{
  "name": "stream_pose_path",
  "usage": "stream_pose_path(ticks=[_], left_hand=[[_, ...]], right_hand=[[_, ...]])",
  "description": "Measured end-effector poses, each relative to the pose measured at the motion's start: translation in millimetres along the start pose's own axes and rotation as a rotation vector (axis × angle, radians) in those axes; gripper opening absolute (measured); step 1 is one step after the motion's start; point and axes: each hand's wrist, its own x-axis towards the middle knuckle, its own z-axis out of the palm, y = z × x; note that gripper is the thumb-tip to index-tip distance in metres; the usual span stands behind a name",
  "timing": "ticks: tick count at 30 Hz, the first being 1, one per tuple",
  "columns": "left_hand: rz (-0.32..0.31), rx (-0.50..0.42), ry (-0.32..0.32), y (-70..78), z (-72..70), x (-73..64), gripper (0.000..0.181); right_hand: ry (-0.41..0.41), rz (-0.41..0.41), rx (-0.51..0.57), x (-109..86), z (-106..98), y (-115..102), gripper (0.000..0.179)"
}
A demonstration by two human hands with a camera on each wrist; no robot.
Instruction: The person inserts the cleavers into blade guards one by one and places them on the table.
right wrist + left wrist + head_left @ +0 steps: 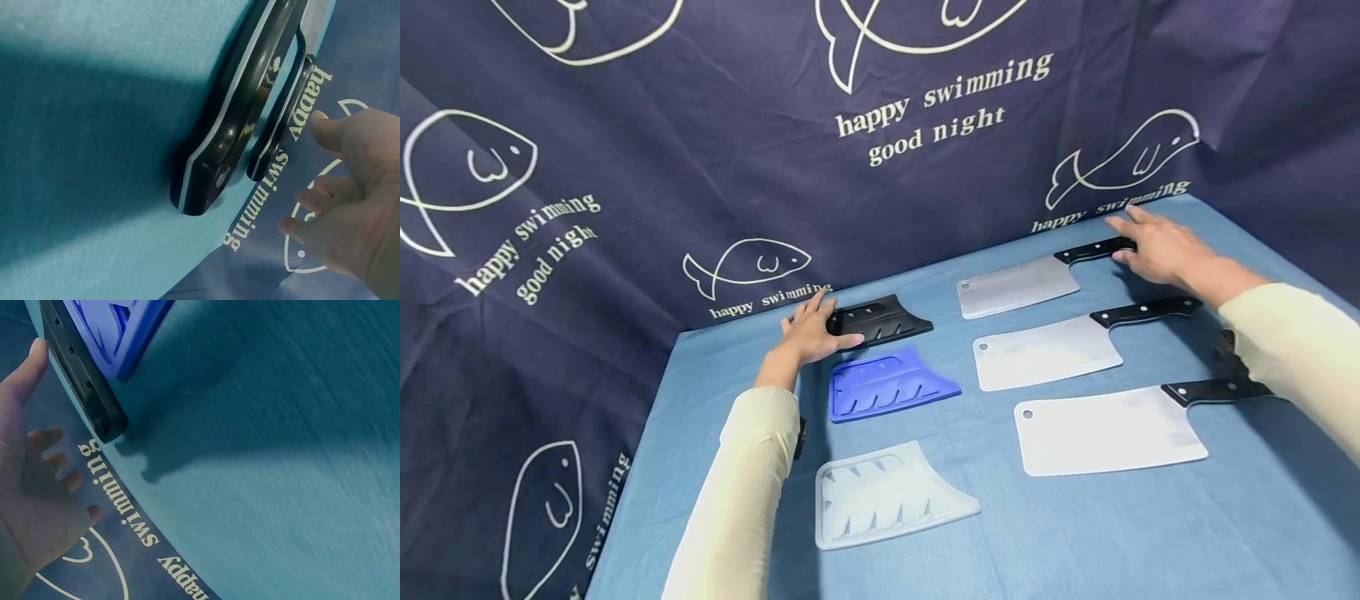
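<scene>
My left hand (808, 333) is over the left end of a black cleaver sheath (891, 323) at the table's back edge, thumb and fingers spread. In the left wrist view, its loosely bent fingers hold nothing beside the black sheath's end. At the back right, my right hand (1157, 248) reaches over the handle end of the farthest cleaver (1018, 287), which lies flat. In the right wrist view, space shows between the right fingers and that cleaver's black handle (281, 119); the fingers are relaxed and grip nothing.
Nearer than the black sheath lie a blue sheath (891, 385) and a translucent white sheath (891, 496). A middle cleaver (1045, 354) and a near cleaver (1108, 433) lie to their right, handles pointing right. A dark blue fish-print cloth (760, 167) rises behind the blue table (1000, 550).
</scene>
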Motion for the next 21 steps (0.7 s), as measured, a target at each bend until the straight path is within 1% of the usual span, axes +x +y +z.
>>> stream_pose_path(ticks=[3,5,10,15,21], left_hand=[[-0.005,-0.004,0.005,1.9,0.7,3.8,0.094],[-0.009,-0.007,-0.003,3.1,1.0,5.4,0.095],[-0.023,-0.015,-0.054,5.5,0.9,6.8,0.097],[-0.031,-0.002,-0.078,7.2,2.6,7.2,0.098],[-0.034,0.017,-0.102,12.9,5.0,9.4,0.1]], right_hand=[[0.018,-0.014,-0.017,4.7,0,-1,0.063],[0.022,-0.022,-0.03,7.2,-1,-2,0.063],[0.005,-0.037,-0.057,12.0,-5,-3,0.062],[-0.037,-0.017,-0.061,16.9,-4,-3,0.062],[-0.066,0.025,-0.049,22.2,2,-2,0.065]])
